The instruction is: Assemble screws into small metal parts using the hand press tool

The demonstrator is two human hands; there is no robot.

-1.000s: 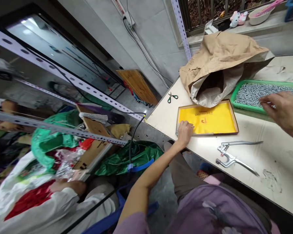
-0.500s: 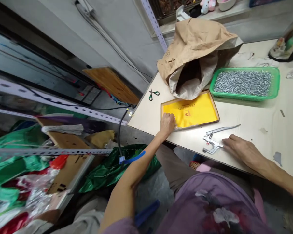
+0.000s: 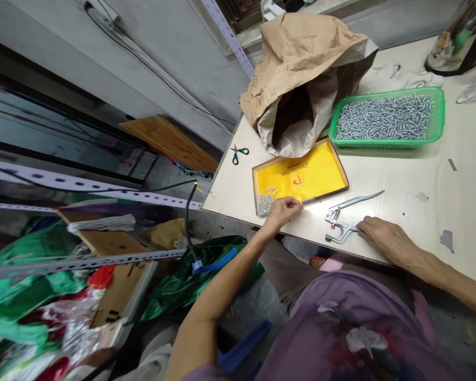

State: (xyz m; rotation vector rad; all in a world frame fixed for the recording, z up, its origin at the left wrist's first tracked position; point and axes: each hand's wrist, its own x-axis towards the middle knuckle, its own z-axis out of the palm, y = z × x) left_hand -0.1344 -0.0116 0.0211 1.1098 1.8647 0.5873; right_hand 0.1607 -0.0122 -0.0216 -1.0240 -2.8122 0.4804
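Observation:
My left hand (image 3: pixel 282 212) is in a pinch just past the near edge of a shallow box lid (image 3: pixel 343 189) with a yellow lining (image 3: pixel 287 182). What its fingertips hold is too small to make out. A little heap of short silvery metal pieces (image 3: pixel 265 203) lies in the lid's near left corner. My right hand (image 3: pixel 384 237) rests on the table with its fingers closed on one handle end of the metal snap pliers (image 3: pixel 343 227). The pliers lie flat, jaws to the left, their other handle spread away.
Behind the lid, a brown paper bag (image 3: pixel 297 58) lies open-mouthed over its far edge. A green plastic basket (image 3: pixel 384 143) full of similar metal pieces (image 3: pixel 384 119) stands to the right. Small scissors (image 3: pixel 239 153) lie near the table's left edge.
My left hand has come out of the lid's near left corner and moved right, uncovering the heap there. My right hand has closed on the pliers' handle.

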